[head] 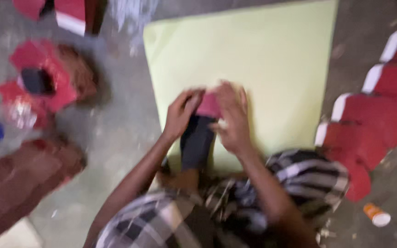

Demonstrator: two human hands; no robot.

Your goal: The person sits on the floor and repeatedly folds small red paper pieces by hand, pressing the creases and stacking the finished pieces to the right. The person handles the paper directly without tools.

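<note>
Dim, warm indoor light, brightest on the pale green sheet beyond the hands. Motion blur smears the whole frame; the left hand and right hand lack sharp edges. No glare.

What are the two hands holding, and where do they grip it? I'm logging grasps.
Both the left hand and right hand pinch a small pinkish-red piece at its side edges, above a dark upright block; blur hides finer detail.

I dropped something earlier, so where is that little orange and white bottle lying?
In the head view the orange and white bottle lies at the lower right on the grey floor, just below the row of red pieces.
</note>
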